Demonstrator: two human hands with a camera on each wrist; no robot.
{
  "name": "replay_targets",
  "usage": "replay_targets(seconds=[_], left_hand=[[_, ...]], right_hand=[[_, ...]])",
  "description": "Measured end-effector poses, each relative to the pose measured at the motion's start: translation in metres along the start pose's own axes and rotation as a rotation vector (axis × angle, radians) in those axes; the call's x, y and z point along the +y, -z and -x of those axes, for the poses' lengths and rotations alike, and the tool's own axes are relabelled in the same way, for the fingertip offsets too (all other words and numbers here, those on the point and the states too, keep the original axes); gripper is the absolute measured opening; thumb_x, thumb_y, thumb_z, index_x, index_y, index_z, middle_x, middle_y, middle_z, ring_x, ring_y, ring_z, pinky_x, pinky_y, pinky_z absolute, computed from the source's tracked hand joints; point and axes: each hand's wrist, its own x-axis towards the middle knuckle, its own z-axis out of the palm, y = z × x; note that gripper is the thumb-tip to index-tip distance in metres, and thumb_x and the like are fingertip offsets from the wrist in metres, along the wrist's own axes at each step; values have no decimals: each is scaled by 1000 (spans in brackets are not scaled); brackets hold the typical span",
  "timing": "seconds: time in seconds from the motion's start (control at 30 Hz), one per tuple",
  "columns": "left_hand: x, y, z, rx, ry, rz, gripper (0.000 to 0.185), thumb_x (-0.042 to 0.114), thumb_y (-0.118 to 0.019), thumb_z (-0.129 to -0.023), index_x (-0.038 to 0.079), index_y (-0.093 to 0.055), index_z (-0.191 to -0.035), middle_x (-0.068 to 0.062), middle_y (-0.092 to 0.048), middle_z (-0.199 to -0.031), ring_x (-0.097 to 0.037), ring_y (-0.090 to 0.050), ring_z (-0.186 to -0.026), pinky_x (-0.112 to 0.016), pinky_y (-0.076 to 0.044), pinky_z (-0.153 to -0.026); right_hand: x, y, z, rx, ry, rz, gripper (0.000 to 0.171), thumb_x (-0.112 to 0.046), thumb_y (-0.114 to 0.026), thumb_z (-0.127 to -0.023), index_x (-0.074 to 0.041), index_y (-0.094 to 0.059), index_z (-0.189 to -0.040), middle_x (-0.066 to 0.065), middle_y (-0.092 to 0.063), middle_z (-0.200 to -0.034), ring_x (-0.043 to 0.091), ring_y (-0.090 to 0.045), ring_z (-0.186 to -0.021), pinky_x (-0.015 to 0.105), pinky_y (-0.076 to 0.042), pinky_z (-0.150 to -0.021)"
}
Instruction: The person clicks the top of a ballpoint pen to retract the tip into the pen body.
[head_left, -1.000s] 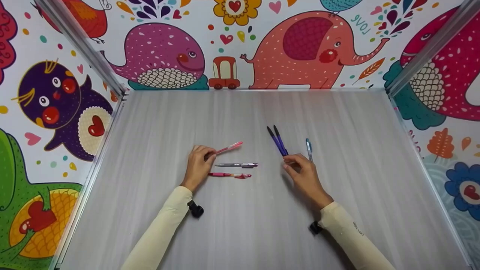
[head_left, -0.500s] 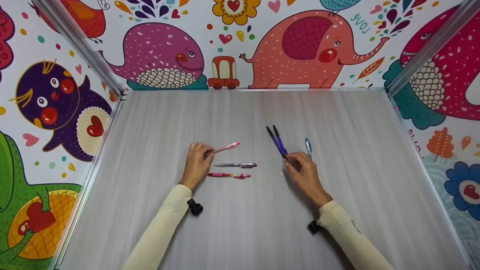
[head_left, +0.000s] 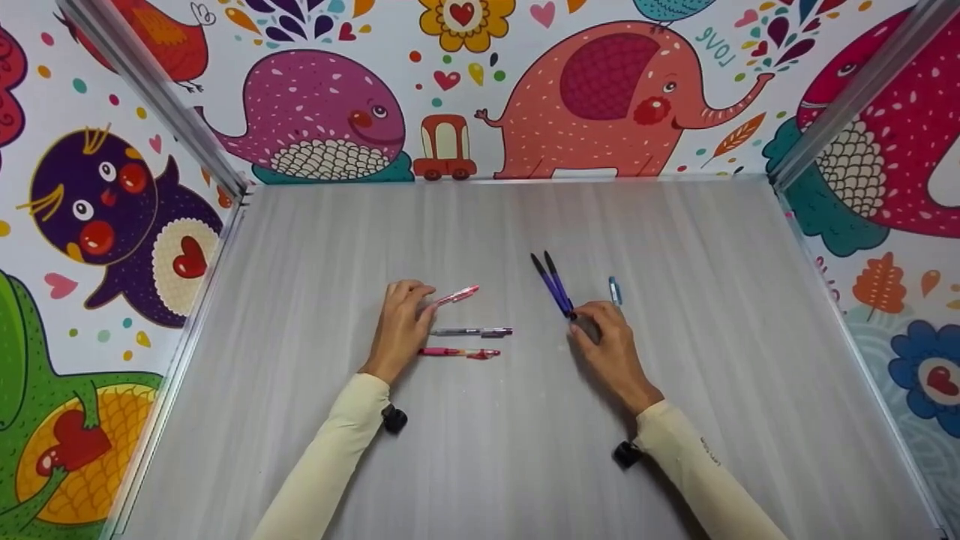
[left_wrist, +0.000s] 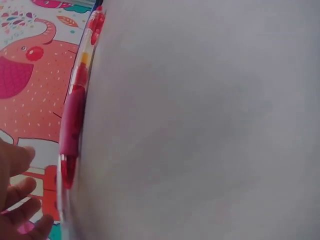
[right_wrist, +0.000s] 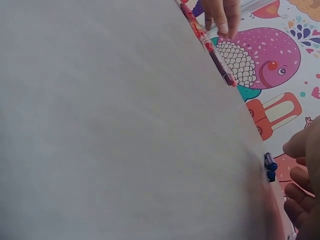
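Now we are resting both hands on the grey tabletop (head_left: 480, 465). Our left hand (head_left: 401, 326) is pinching the light pink pen (head_left: 456, 295), just behind the grey pen (head_left: 472, 331); the red pen (head_left: 459, 352) lies just in front. Right of the grey pen, our right hand (head_left: 609, 346) is touching the two purple pens (head_left: 553, 283) with curled fingers; the blue pen (head_left: 614, 291) lies beside them.

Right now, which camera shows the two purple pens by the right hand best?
The head view: the two purple pens lie whole, side by side on the table, their near ends at the right hand. The right wrist view shows only their dark blue ends at the table's edge. The left wrist view does not show them.
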Motion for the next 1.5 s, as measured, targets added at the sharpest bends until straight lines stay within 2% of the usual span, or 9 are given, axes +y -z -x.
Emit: replay_targets(seconds=[0.2,0.47,0.57,0.77,1.07,1.2,1.23,1.43,1.5], left_hand=[[15,-12,-4,0,-110,0,18,-2,-84,-95,-3,-80,-113,-12,-73,-113,-32,-62,-113,-47,-54,-97],[38,-35,-3,-97,-198,6,24,3,-82,-98,-3,-77,-121,-13,-75,-118,-33,-63,-114,-48,-55,-97],[44,-42,-4,-128,-225,-3,24,5,-81,-99,-1,-77,-121,-13,-75,-120,-33,-63,-115,-48,-54,-101],[53,-54,-8,-163,-256,-39,23,10,-81,-101,2,-76,-122,-11,-74,-121,-31,-63,-118,-48,-53,-104],[59,-70,-21,-175,-333,-98,24,10,-82,-99,3,-77,-122,-9,-75,-119,-30,-63,-116,-47,-55,-101],[57,-75,-26,-182,-343,-120,24,11,-82,-100,4,-77,-123,-8,-75,-120,-29,-64,-116,-46,-57,-99],[53,-79,-28,-179,-346,-122,24,13,-80,-102,5,-76,-124,-7,-74,-121,-27,-64,-117,-44,-57,-100],[49,-84,-36,-221,-304,-123,24,16,-76,-106,6,-76,-128,-7,-73,-125,-27,-62,-121,-47,-56,-102],[54,-82,-39,-240,-296,-128,25,15,-77,-104,5,-76,-128,-8,-73,-126,-28,-63,-123,-49,-56,-103]], right_hand=[[1,-2,0,-3,-5,39,28,6,-84,-93,5,-76,-120,18,-68,-126,34,-63,-123,22,-43,-107],[3,-5,0,12,29,61,31,4,-86,-91,6,-75,-120,19,-67,-126,35,-61,-122,24,-44,-106],[4,-7,0,24,55,88,30,4,-87,-90,5,-76,-118,18,-68,-125,36,-60,-120,29,-46,-104],[5,-10,-1,53,68,140,30,1,-90,-88,5,-76,-114,19,-68,-122,39,-60,-118,46,-48,-101],[2,-15,-6,99,20,173,27,1,-89,-87,7,-76,-110,20,-67,-116,40,-59,-113,52,-48,-99],[1,-19,-7,100,1,198,25,-1,-90,-88,6,-76,-109,20,-68,-115,40,-60,-112,53,-49,-98],[0,-20,-8,101,-2,202,25,-1,-90,-88,6,-76,-109,20,-68,-115,40,-60,-112,53,-49,-98],[-3,-25,-9,112,-15,247,24,-4,-89,-90,4,-77,-108,19,-68,-115,40,-60,-114,54,-49,-99],[-4,-26,-9,118,-28,259,23,-5,-89,-90,4,-77,-108,19,-68,-116,40,-59,-115,54,-49,-99]])
